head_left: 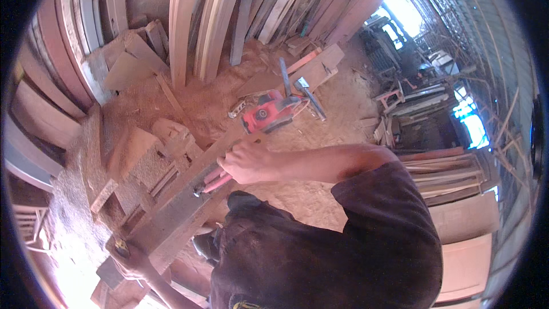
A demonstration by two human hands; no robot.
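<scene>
A long wooden beam (182, 209) runs slantwise in front of me, from the lower left up toward the middle. My right hand (247, 161) is closed round a red-handled tool that looks like pliers (216, 181); its dark metal head rests at the beam's top face. Down at the beam's near left end, my left hand (132, 263) has its fingers curled by a small yellow-and-dark thing (121, 246), too small to name surely. Beyond my right hand lies a red power tool (267, 112), apparently a planer, with a hammer (310, 98) beside it.
Tall planks (194, 23) lean along the far and left sides. Offcut blocks (134, 151) and sawdust lie left of the beam. Stacked boards (440, 174) stand at the right. Sawdust covers the floor (303, 186) beneath my right arm.
</scene>
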